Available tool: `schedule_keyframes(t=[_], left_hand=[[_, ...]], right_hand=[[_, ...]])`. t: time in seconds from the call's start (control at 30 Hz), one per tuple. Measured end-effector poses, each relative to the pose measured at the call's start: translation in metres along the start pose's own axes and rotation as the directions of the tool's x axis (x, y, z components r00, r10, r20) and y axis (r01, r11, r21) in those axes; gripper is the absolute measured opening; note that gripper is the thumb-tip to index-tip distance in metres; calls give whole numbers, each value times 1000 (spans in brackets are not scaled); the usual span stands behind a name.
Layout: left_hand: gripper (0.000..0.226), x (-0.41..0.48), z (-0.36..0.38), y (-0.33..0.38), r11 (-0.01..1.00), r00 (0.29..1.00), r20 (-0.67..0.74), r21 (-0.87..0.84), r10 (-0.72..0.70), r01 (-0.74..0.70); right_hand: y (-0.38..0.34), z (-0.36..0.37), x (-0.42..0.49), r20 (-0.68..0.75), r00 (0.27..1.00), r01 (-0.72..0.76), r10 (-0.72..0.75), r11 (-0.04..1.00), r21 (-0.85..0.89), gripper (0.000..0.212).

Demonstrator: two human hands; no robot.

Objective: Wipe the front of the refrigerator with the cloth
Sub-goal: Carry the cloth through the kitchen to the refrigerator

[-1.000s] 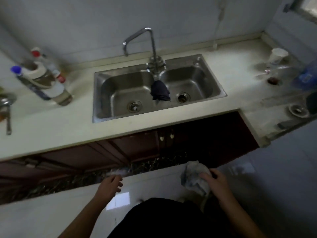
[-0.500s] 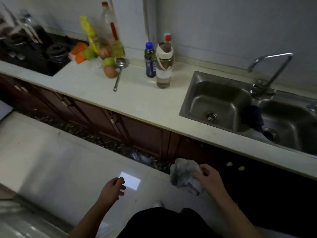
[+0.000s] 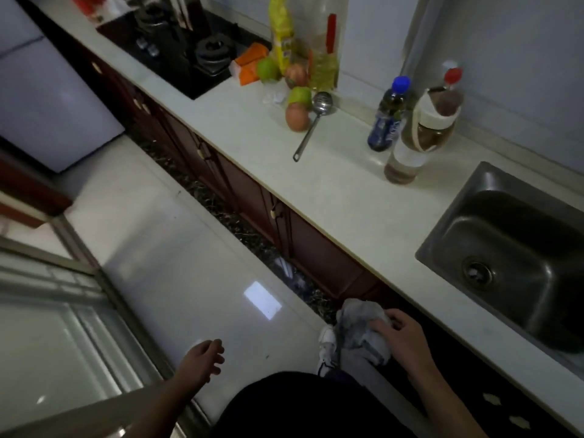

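Observation:
My right hand (image 3: pixel 403 338) holds a crumpled grey cloth (image 3: pixel 358 330) low in front of me, beside the dark cabinet fronts under the counter. My left hand (image 3: pixel 202 358) hangs over the glossy floor with loosely curled fingers and nothing in it. The refrigerator (image 3: pixel 41 96) stands at the far upper left as a pale, shiny front beyond the end of the counter, well away from both hands.
A white counter (image 3: pixel 331 191) runs diagonally with a gas hob (image 3: pixel 183 49), fruit, a ladle (image 3: pixel 311 124), bottles (image 3: pixel 388 118) and a steel sink (image 3: pixel 512 257). A sliding glass door frame (image 3: pixel 79 273) lies at the left. White floor tiles (image 3: pixel 177 248) stretch toward the refrigerator.
The view has swung left from the sink along the counter, bringing the hob and refrigerator into sight. The cloth stays in my right hand; my left hand stays low.

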State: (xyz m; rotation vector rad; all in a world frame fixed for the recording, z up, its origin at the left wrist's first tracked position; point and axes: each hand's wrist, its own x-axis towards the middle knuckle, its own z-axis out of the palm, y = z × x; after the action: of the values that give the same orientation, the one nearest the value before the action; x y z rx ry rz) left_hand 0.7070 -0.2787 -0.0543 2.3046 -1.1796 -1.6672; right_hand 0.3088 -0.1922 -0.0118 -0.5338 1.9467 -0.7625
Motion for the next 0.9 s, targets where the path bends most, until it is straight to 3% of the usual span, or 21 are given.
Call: schedule_keyframes(t=[0.2, 0.33, 0.5, 0.63, 0.73, 0.9], left_hand=[[35, 5, -34, -15, 966, 978, -156, -240, -137, 97], [34, -6, -55, -24, 934, 949, -240, -339, -203, 114], [33, 0, -78, -50, 846, 896, -260, -496, -361, 197], [39, 29, -113, -65, 807, 880, -227, -539, -417, 243], [38, 62, -156, -61, 784, 875, -186, -551, -448, 285], [34, 123, -246, -11, 854, 927, -207, -487, -314, 180]], right_hand=[[-96, 69, 70, 220, 971, 122, -97, 987, -105, 11], [-171, 130, 91, 396, 898, 284, -194, 941, -184, 9], [-235, 208, 103, 539, 815, 382, -213, 897, -223, 7], [-264, 269, 113, 563, 807, 387, -179, 880, -275, 7], [-286, 307, 119, 516, 841, 349, -163, 892, -287, 12], [-323, 355, 134, 453, 878, 311, -154, 903, -295, 10]])
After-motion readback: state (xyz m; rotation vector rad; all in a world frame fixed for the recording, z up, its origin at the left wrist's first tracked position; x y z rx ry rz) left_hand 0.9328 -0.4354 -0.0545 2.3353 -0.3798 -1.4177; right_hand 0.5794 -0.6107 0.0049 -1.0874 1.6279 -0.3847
